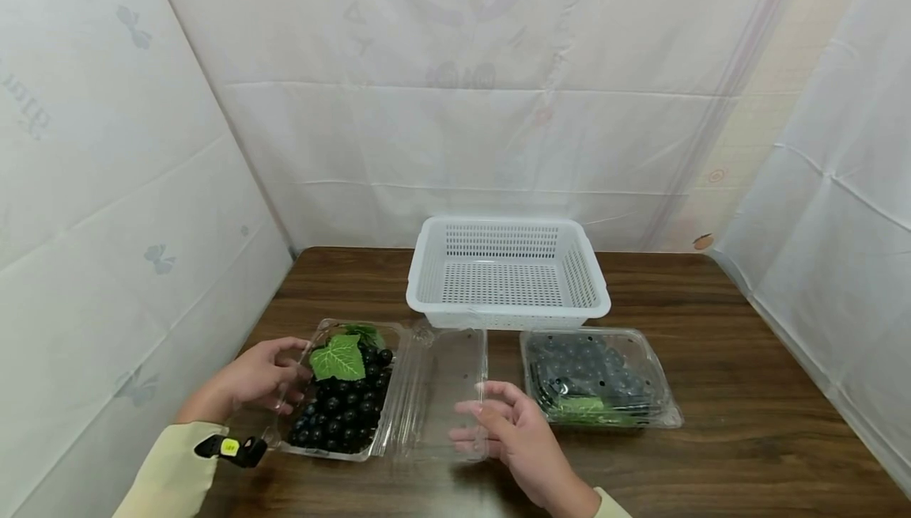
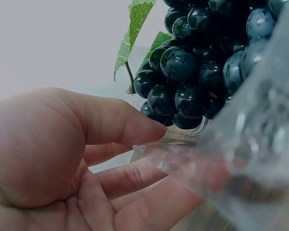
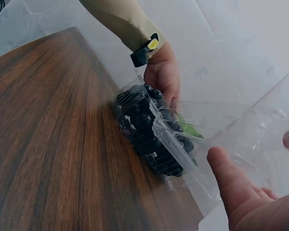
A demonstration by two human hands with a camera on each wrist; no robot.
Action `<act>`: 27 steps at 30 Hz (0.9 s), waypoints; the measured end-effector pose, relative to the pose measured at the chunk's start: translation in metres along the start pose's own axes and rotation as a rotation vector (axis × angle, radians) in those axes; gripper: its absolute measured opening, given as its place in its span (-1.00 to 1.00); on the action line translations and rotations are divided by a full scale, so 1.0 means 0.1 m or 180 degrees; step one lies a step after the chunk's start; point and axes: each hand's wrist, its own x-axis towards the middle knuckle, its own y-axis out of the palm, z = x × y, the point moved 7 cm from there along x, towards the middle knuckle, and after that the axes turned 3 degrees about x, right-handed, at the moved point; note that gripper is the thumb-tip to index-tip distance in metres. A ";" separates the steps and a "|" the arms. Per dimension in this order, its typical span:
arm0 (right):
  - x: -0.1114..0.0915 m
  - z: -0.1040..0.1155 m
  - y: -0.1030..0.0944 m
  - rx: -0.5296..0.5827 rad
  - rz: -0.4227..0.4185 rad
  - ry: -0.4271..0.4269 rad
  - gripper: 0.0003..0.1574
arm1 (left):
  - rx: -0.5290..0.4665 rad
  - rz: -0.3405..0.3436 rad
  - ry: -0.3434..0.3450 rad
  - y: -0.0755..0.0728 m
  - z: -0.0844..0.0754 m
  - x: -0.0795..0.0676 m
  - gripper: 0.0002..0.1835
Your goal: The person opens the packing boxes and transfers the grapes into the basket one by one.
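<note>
An opened clear plastic clamshell box (image 1: 384,435) lies on the table at left, its lid (image 1: 444,360) folded out to the right. Inside rests a bunch of dark grapes (image 1: 338,411) with green leaves (image 1: 338,357) at the far end. My left hand (image 1: 259,376) pinches the box's left rim; in the left wrist view, the thumb (image 2: 130,120) lies on the grape side and the fingers outside. At the lid's free edge, my right hand (image 1: 515,439) holds the plastic, with fingertips showing through it. The right wrist view has the lid between thumb (image 3: 226,173) and fingers.
Behind the boxes stands a white perforated plastic basket (image 1: 508,316). A second clear box (image 1: 601,379), lidded, with dark grapes and green leaves inside, sits right of my right hand. Pale sheets (image 1: 455,138) hang around the brown wooden table (image 1: 740,423).
</note>
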 end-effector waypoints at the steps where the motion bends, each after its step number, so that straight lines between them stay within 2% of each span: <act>1: -0.01 -0.01 -0.01 0.0012 -0.0026 0.0028 -0.25 | 0.0000 0.0008 -0.0001 0.01 0.00 0.00 -0.41; 4: -0.05 -0.03 -0.05 0.0031 -0.0075 0.0066 -0.15 | -0.0005 0.0030 -0.0001 0.03 -0.02 0.00 -0.40; 10: -0.08 -0.07 -0.12 0.0120 -0.0145 0.0155 -0.10 | -0.0069 0.0090 0.0012 0.06 -0.03 0.01 -0.41; 27: -0.14 -0.16 -0.19 0.0271 -0.0146 0.0334 -0.11 | -0.0179 0.0062 -0.0032 0.08 -0.04 -0.02 -0.39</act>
